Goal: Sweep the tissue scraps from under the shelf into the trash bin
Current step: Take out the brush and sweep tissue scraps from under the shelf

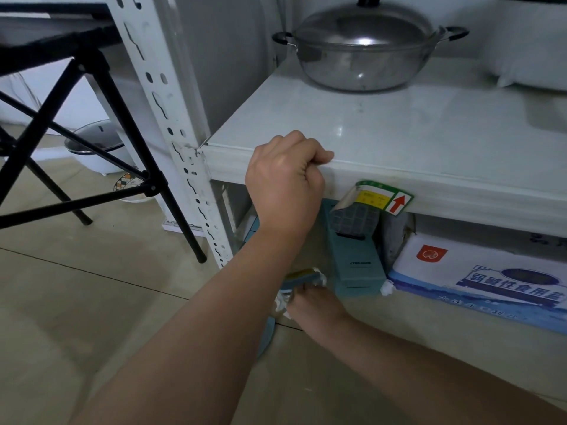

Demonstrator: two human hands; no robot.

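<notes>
My left hand (285, 182) is closed over the front edge of the white shelf board (399, 127). Low down by the floor, my right hand (313, 305) reaches under the shelf, its fingers closed on white tissue scraps (280, 305); my left forearm hides part of the grip. Just above the fingers lies a small teal and yellow piece (302, 276). Another tissue scrap (387, 288) sits on the floor between a teal box (357, 265) and a printed carton (491, 277). A teal curved edge (265, 335) shows below my left forearm.
A lidded steel pot (365, 53) stands on the shelf. The perforated white upright (171, 124) is at left. Black folding table legs (101, 154) cross the left side, with a white lidded round container (95, 145) and a patterned bowl (125, 184) behind them.
</notes>
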